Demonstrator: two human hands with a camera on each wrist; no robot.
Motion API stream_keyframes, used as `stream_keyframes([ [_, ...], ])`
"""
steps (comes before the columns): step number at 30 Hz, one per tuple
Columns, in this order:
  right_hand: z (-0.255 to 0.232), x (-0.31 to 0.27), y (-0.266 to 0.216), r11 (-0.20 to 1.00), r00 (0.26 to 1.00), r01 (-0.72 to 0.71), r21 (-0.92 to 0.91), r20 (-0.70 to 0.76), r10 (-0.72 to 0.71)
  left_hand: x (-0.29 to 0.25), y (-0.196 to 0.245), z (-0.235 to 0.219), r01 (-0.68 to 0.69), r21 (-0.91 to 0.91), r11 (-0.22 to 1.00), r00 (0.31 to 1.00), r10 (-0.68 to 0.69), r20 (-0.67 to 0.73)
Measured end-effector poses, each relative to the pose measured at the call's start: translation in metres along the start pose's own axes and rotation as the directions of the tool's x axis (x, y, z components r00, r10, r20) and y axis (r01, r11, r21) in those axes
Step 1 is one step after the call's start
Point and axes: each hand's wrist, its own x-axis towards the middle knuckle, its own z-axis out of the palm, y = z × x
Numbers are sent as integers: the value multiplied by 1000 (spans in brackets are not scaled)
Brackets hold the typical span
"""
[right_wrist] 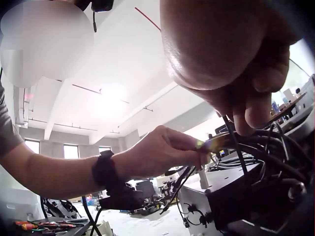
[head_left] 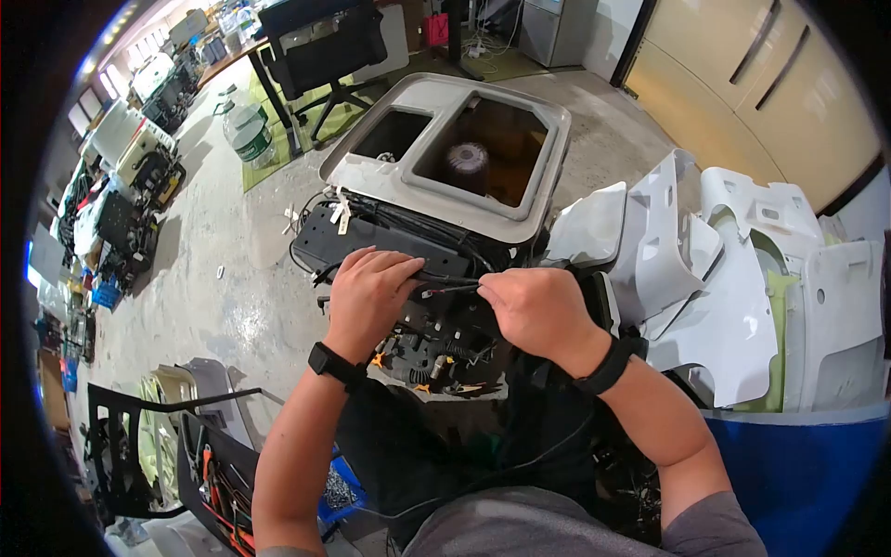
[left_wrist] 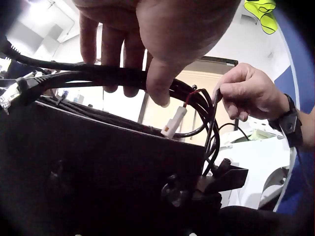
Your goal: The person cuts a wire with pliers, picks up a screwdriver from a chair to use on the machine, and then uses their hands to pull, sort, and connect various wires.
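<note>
The left hand grips a bundle of black cables, thumb on one side and fingers on the other. From the bundle a small white connector with a red wire hangs just below the left thumb. To its right the right hand pinches a thin black cable between thumb and fingertips. Beneath both hands is a black metal plate with holes, fixed to a machine whose grey top frame has two openings. In the right wrist view the right hand partly hides the cables.
White plastic covers stand at the right beside a blue surface. At lower left lie a tool tray and a blue bin of small parts. A chair and large bottles stand farther back.
</note>
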Motion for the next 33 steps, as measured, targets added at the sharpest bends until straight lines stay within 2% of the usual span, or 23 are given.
stream_keyframes([
  [5, -6, 9, 13, 999, 990, 41, -10, 137, -39, -3, -7, 8, 7, -7, 1000, 1000, -7, -15],
  [8, -6, 14, 30, 987, 978, 94, 130, 172, -116, -5, -9, 11, 18, -24, 1000, 999, -18, -36],
  [11, -9, 15, 31, 987, 973, 71, 141, 209, -100, -8, -10, 13, 24, -44, 999, 999, -25, -39],
  [15, -10, 13, 25, 991, 971, 80, 105, 217, -101, -7, -8, 8, 16, -79, 997, 1000, -16, -5],
  [19, -12, 14, 23, 985, 963, 156, 71, 210, -168, -13, -5, 7, 15, -111, 994, 1000, -14, 14],
  [25, -13, 17, 28, 958, 936, 270, 99, 204, -285, -18, 17, 12, -38, -290, 956, 999, 38, -7],
  [27, -12, 18, 31, 949, 924, 289, 125, 223, -311, -17, 31, 15, 9, -356, 934, 1000, -17, -18],
  [31, -7, 18, 37, 927, 909, 330, 180, 205, -364, -11, 40, 29, 6, -354, 935, 999, -17, -29],
  [32, -9, 18, 38, 924, 898, 332, 188, 238, -371, -10, 42, 32, 0, -350, 937, 1000, -10, -26],
  [33, -9, 19, 39, 926, 901, 329, 187, 232, -367, -9, 44, 35, 43, -358, 933, 997, -62, -42],
])
